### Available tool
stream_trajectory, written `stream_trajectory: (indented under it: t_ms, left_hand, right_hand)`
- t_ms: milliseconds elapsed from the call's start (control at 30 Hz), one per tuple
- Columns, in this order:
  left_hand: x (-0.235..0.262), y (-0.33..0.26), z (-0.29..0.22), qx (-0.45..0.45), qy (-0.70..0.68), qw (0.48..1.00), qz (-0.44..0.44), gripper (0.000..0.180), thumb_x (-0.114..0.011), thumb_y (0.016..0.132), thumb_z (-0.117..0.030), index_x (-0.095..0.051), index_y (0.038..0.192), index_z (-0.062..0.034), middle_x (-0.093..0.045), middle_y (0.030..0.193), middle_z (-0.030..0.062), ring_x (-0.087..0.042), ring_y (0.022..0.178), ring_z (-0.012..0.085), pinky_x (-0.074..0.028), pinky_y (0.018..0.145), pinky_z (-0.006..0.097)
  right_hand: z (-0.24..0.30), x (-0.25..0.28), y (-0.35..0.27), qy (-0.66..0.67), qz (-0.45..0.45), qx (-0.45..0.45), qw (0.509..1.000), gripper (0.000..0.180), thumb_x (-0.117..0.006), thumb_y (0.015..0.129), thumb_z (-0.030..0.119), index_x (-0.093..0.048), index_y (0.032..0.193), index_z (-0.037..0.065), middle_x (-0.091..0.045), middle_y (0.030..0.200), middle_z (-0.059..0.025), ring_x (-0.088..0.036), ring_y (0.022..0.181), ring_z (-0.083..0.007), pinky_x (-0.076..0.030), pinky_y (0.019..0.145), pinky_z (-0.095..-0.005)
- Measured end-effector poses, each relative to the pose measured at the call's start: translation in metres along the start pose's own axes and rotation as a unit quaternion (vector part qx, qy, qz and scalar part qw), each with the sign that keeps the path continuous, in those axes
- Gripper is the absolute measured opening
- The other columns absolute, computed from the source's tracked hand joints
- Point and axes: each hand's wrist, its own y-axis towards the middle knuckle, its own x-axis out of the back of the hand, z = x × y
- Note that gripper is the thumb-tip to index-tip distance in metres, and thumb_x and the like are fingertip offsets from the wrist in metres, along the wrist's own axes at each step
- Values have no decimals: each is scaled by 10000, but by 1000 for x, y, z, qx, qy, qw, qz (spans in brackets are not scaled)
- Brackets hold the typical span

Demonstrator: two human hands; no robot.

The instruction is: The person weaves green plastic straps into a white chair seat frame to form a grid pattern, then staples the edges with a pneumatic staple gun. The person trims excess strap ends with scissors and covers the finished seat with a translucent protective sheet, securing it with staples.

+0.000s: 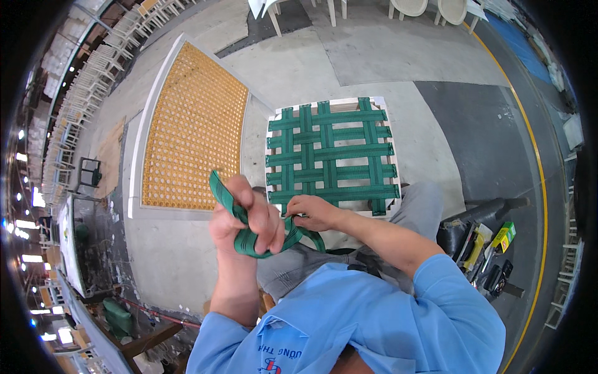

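A green webbing strap point(246, 242) loops through my left hand point(249, 215), which is raised with the fingers curled round it; a loose end sticks up past the knuckles. From there the strap runs across to my right hand point(314, 213), whose fingers pinch it at the near edge of the seat. In front of me is a white seat frame point(271, 118) covered by woven green webbing point(327, 154), with several bands crossing both ways. Gaps show between the bands. My right fingers partly hide the near left corner.
Left of the seat stands a white-framed cane panel point(193, 128). Tools point(479, 252) and a yellow-green box point(504, 237) lie on a dark support at my right. White chairs point(81, 118) line the far left, with more chairs point(408, 7) at the back.
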Motion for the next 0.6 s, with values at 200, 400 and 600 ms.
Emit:
stream_trajectory:
  t_ms: [200, 400, 600]
  left_hand:
    - [22, -43, -5, 495, 332, 803, 15, 616, -484, 742, 56, -612, 1344, 64, -660, 1311, 154, -583, 1272, 202, -430, 1084, 315]
    - [77, -59, 41, 377, 549, 741, -86, 659, -554, 1009, -166, -301, 1616, -137, -469, 1560, 120, -572, 1282, 235, -420, 1111, 389]
    - [111, 26, 48, 72, 136, 956, -250, 565, -506, 1098, -335, -337, 1575, -83, -479, 1551, 135, -562, 1302, 337, -427, 1138, 522]
  right_hand:
    - [2, 99, 1, -3, -332, -170, 928, 110, -682, 806, 30, -672, 914, 18, -652, 739, -130, -679, 735, -241, -548, 717, -337]
    - [74, 123, -17, -69, -304, -68, 948, 310, -694, 710, -42, -404, 769, 51, -514, 795, -91, -560, 714, -222, -447, 624, -346]
    - [110, 59, -96, -63, -239, -146, 958, 267, -707, 718, 56, -464, 830, 65, -467, 834, -131, -534, 793, -364, -418, 652, -460]
